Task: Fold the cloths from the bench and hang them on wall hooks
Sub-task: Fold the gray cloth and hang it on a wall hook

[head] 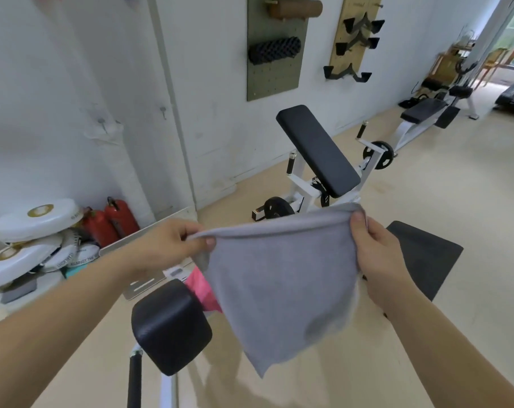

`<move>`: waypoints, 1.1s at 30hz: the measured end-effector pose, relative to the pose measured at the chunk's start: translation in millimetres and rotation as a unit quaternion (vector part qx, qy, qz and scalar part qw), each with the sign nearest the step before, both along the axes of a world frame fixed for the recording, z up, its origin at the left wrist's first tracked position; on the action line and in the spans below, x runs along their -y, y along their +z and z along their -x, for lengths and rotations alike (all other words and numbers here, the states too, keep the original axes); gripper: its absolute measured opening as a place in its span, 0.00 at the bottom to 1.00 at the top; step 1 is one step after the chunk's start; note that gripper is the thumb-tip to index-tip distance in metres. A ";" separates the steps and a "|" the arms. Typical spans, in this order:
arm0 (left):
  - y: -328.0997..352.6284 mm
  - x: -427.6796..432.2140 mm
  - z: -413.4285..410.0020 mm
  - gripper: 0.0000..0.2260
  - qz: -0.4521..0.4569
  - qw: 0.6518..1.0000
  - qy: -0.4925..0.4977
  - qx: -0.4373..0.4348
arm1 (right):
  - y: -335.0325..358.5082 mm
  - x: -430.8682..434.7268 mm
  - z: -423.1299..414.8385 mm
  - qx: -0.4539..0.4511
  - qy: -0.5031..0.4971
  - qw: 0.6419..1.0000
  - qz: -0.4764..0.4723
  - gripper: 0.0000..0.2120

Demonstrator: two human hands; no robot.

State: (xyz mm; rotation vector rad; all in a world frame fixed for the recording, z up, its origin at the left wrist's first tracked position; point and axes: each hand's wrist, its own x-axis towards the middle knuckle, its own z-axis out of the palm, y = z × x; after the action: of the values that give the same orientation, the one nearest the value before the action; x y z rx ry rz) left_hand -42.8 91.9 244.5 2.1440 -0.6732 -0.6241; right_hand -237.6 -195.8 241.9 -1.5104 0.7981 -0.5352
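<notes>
The soft grey rectangular cloth (279, 284) hangs in mid-air between both hands, its loose lower corner drooping toward six o'clock. The left hand (170, 242) pinches the top hem at the cloth's nine o'clock and the right hand (379, 254) pinches it at three o'clock, fingers (357, 222) curled over the edge. This looks like the folding step. The next move likely calls for bringing the two held corners together. A crumpled pink cloth (201, 285) lies by the black padded surface (170, 325). Small metal wall hooks (103, 124) sit at ten o'clock.
</notes>
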 end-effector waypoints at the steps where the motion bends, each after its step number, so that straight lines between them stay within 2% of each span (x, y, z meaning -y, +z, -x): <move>1: 10.3 0.5 -8.2 0.07 0.024 0.999 0.032 0.014 | 9.0 0.8 -9.2 0.006 0.012 1.000 0.007 0.21; 4: 39.0 4.0 -37.4 0.05 0.108 0.983 0.138 0.048 | 32.0 0.8 -48.5 0.042 0.038 0.998 0.030 0.23; 7: 58.2 4.8 -74.7 0.05 0.201 0.950 0.233 0.058 | 47.6 -0.7 -103.2 0.069 0.057 0.995 0.040 0.25; 12: 85.0 -5.4 -144.4 0.09 0.282 0.909 0.298 0.074 | 79.1 -7.1 -207.7 0.082 0.091 0.992 0.038 0.31; 16: 98.6 -26.6 -186.5 0.08 0.317 0.895 0.305 0.075 | 106.8 -19.2 -262.6 0.106 0.136 0.984 0.042 0.21; 18: 98.8 -35.2 -195.3 0.08 0.318 0.897 0.298 0.073 | 110.1 -22.3 -272.5 0.118 0.154 0.981 0.033 0.18; 22: 87.3 -41.9 -190.4 0.05 0.274 0.909 0.304 0.074 | 86.6 -17.8 -272.0 0.107 0.194 0.974 0.051 0.19; 25: 66.0 -47.4 -173.6 0.03 0.235 0.923 0.302 0.035 | 53.0 -7.3 -258.6 0.062 0.222 0.970 0.074 0.13; 30: 3.7 -64.9 -121.0 0.05 0.173 0.943 0.284 -0.035 | -10.5 2.8 -222.5 -0.043 0.297 0.952 0.055 0.13; 33: -36.9 -82.8 -81.3 0.09 0.144 0.950 0.265 -0.080 | -51.2 -1.6 -191.1 -0.109 0.345 0.930 0.067 0.17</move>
State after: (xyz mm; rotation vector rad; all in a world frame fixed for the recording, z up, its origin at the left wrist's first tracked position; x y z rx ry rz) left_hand 38.4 174.8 207.6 1.8616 -0.0758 -0.3709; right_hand -46.5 -194.2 190.7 -1.8688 0.3487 0.1102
